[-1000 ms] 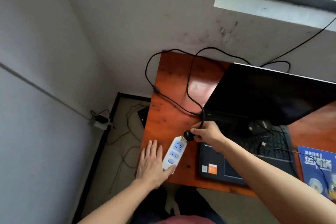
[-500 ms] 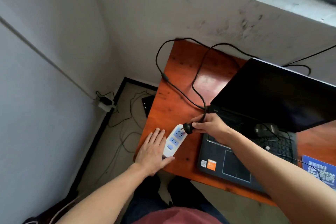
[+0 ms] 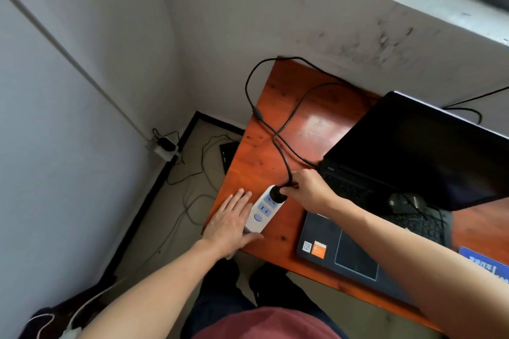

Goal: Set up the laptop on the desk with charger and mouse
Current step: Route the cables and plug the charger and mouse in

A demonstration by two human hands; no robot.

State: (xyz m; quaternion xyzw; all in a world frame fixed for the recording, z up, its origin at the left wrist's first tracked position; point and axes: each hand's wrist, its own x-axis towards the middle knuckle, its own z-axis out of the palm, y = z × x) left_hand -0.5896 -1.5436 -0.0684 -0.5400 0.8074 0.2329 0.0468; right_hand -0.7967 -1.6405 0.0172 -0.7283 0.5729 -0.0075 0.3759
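An open black laptop point(image 3: 413, 162) sits on the orange wooden desk point(image 3: 300, 118). A black mouse point(image 3: 403, 202) lies on its keyboard. A white power strip point(image 3: 263, 209) with blue sockets lies near the desk's left front corner. My left hand point(image 3: 230, 221) rests flat beside it, thumb along its near end, steadying it. My right hand point(image 3: 308, 188) grips the black charger plug point(image 3: 277, 193), which sits on the strip's far socket. The charger cable point(image 3: 278, 129) loops across the desk to the laptop's left side.
The desk stands in a corner against grey walls. On the floor to the left are loose cables point(image 3: 190, 173), a wall outlet with adapter point(image 3: 165, 146) and a dark device point(image 3: 228, 154). A blue book point(image 3: 484, 264) lies at the right desk edge.
My right hand has brought the plug from just off the strip's end down onto its far socket. The left hand stays beside the strip. The view has shifted left.
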